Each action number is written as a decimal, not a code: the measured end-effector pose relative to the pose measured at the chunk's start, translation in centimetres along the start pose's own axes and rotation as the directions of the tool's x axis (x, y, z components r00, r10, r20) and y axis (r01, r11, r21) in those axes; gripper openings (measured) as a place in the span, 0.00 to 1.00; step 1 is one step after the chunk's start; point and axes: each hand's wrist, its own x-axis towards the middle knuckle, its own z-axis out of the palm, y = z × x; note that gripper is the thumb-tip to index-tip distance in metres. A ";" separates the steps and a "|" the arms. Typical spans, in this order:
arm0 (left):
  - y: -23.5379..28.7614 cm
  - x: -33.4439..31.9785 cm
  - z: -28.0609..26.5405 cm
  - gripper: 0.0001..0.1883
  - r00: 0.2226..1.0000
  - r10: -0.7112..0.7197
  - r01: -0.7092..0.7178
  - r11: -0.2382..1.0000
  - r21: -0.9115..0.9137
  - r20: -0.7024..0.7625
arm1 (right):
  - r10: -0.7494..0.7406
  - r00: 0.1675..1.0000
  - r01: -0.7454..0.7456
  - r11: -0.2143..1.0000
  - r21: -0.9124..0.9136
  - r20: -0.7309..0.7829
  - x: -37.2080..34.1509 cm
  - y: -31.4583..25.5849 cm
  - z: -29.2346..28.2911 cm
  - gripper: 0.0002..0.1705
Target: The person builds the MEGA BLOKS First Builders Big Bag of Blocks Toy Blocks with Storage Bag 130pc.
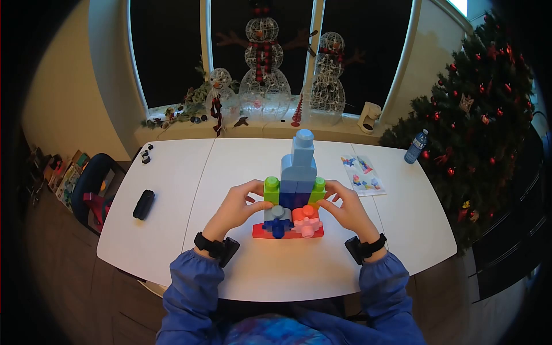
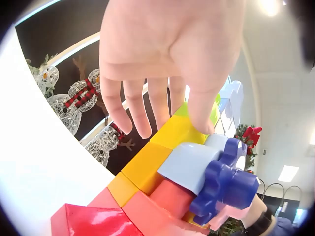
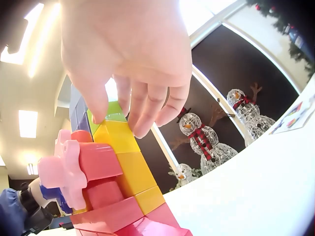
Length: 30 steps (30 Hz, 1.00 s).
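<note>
A tower of toy building blocks stands on a red base [image 1: 261, 232] at the table's middle, with light blue blocks [image 1: 300, 167] at its top. Green blocks [image 1: 271, 191] flank its dark blue centre on both sides. Low on the front sit a dark blue gear [image 2: 224, 182] and a pink gear [image 3: 71, 169]. My left hand [image 1: 233, 207] pinches the tower's left side, thumb in front near a yellow block [image 2: 177, 132], fingers behind. On the other side, my right hand [image 1: 349, 211] pinches around the right green block [image 3: 115, 112], its thumb at the front edge.
To the right behind the tower lies a picture sheet [image 1: 363, 175], with a water bottle [image 1: 416, 146] near the table edge. A black case [image 1: 144, 204] and small dark items [image 1: 146, 154] are at the left. Wire snowmen [image 1: 264, 86] and a decorated tree [image 1: 466, 121] stand beyond.
</note>
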 end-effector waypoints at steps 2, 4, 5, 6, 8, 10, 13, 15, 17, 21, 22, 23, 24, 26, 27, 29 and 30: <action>-0.1 0.8 -0.1 0.22 1.000 -0.012 0.012 1.000 0.020 -0.010 | -0.006 1.000 0.005 0.999 -0.039 -0.012 0.7 0.2 0.0 0.25; -1.0 1.9 0.0 0.23 0.999 -0.028 0.028 1.000 0.009 -0.026 | -0.010 1.000 0.008 0.997 -0.076 -0.024 1.6 0.5 0.1 0.25; -1.4 2.5 0.0 0.23 0.999 -0.028 0.029 1.000 0.011 -0.035 | -0.007 0.999 0.005 0.997 -0.078 -0.032 2.1 0.7 0.1 0.24; -1.7 3.1 0.0 0.23 0.999 -0.028 0.029 0.999 0.014 -0.044 | -0.005 0.999 0.002 0.997 -0.080 -0.040 2.6 0.9 0.2 0.24; -2.1 3.9 0.0 0.23 0.998 -0.024 0.026 0.999 0.026 -0.063 | -0.013 0.998 0.008 0.996 -0.084 -0.058 3.5 1.4 0.3 0.23; -2.3 4.5 0.0 0.23 0.996 -0.015 0.019 0.999 0.045 -0.085 | -0.036 0.996 0.029 0.996 -0.087 -0.079 4.2 2.1 0.6 0.23; -2.7 5.1 -0.3 0.22 0.997 -0.005 0.010 0.998 0.062 -0.079 | -0.037 0.995 0.029 0.996 -0.084 -0.097 4.8 2.5 0.8 0.22; -3.1 5.5 -0.4 0.22 0.997 -0.008 0.012 0.998 0.054 -0.071 | -0.010 0.996 0.002 0.997 -0.081 -0.091 4.9 2.5 0.9 0.22; -3.3 5.8 -0.5 0.22 0.998 -0.015 0.017 0.999 0.046 -0.060 | 0.014 0.996 -0.021 0.997 -0.070 -0.092 5.0 2.3 0.9 0.22; -3.3 5.6 -0.6 0.21 0.999 -0.036 0.036 0.998 0.046 -0.013 | 0.054 0.996 -0.059 0.997 -0.057 -0.077 4.9 2.7 1.1 0.24; -2.9 5.4 -0.7 0.22 0.999 -0.041 0.041 0.998 0.051 0.004 | 0.063 0.996 -0.067 0.996 -0.062 -0.067 4.8 2.6 1.0 0.25; -2.6 5.1 -0.9 0.22 0.999 -0.032 0.033 0.999 0.028 -0.032 | 0.042 0.993 -0.048 0.997 -0.056 -0.108 4.5 2.5 0.9 0.26; -2.4 4.3 -1.2 0.22 0.997 -0.027 0.027 1.000 0.004 -0.066 | 0.025 0.989 -0.032 0.998 -0.050 -0.148 3.7 2.4 0.9 0.27; -0.8 1.9 -2.2 0.23 0.988 0.003 -0.005 1.000 -0.015 -0.151 | 0.016 0.977 -0.020 1.000 -0.016 -0.214 1.8 1.1 -0.1 0.27; 0.6 0.2 -3.3 0.23 0.979 0.031 -0.033 0.999 -0.007 -0.201 | 0.025 0.970 -0.023 1.000 0.011 -0.243 0.7 -0.4 -1.5 0.27; 3.0 -3.9 -5.3 0.20 0.955 0.085 -0.071 0.996 0.060 -0.285 | 0.012 0.960 -0.021 0.999 -0.029 -0.281 -2.5 -3.0 -4.8 0.23; 3.6 -6.4 -6.3 0.18 0.941 0.115 -0.081 0.990 0.119 -0.319 | -0.011 0.957 -0.017 0.995 -0.096 -0.291 -4.5 -3.9 -6.6 0.20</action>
